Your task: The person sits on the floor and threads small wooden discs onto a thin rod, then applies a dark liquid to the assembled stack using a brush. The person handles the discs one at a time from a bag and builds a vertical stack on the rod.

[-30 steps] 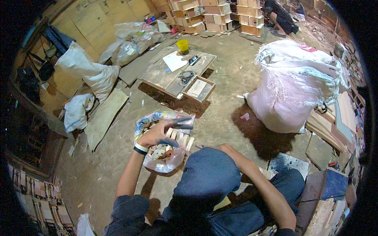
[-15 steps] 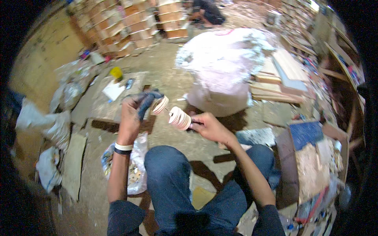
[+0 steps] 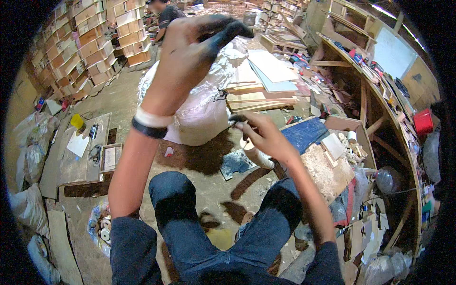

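My left hand [image 3: 190,52], its fingertips stained dark, is raised high in front of a large pale sack [image 3: 194,126]. Thumb and fingers are pinched together; what they hold, if anything, cannot be made out. Lower and to the right, my right hand [image 3: 266,135] is closed, with dark fingertips pressed together. A stack of pale round discs [image 3: 261,159] hangs tilted just beneath it, seemingly strung in a row; the hand partly hides it. Beside my left knee, a clear plastic bag [image 3: 96,211] contains several loose discs.
Flat boards [image 3: 261,97] are piled beyond my right hand. An open carton [image 3: 349,124] with wood pieces stands at right, before a cluttered wooden bench [image 3: 375,76]. A low board [image 3: 71,166] bearing a yellow cup [image 3: 77,121] lies at left. Another person [image 3: 168,16] is farther back.
My left hand has left the discs and risen up and right. My right hand has shifted right and slightly up; the disc stack now hangs below it. The view has turned right.
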Motion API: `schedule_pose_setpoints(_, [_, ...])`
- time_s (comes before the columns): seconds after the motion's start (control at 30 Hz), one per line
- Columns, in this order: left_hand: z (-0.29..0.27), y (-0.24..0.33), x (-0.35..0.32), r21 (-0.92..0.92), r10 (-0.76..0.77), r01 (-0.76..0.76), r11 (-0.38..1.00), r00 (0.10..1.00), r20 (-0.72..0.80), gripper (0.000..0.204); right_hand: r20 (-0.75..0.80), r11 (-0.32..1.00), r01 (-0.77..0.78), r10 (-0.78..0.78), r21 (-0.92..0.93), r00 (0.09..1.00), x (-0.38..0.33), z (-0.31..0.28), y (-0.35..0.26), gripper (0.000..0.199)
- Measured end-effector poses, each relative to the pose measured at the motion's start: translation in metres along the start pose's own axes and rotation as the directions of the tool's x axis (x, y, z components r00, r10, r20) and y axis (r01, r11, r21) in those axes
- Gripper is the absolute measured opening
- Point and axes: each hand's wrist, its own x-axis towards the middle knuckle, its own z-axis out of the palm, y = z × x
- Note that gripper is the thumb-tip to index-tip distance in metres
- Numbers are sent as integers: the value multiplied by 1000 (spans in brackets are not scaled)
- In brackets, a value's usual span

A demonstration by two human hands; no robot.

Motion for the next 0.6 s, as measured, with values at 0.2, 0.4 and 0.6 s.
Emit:
schedule_pose_setpoints(0.2, [-4,6,32,-657,-395,291,696,919,-11,35,-1,893,3,-3,-450,1000,34,-157,37,11])
schedule_pose_setpoints(0.4, [-48,30,-39,-289,-452,456,841,888,86,33,-505,912,-125,-99,-390,857,78,-334,-61,36])
schedule_pose_setpoints(0.6, [-59,49,-87,-378,-620,657,652,749,234,31,-134,812,-319,292,-489,947,97,-280,-38,46])
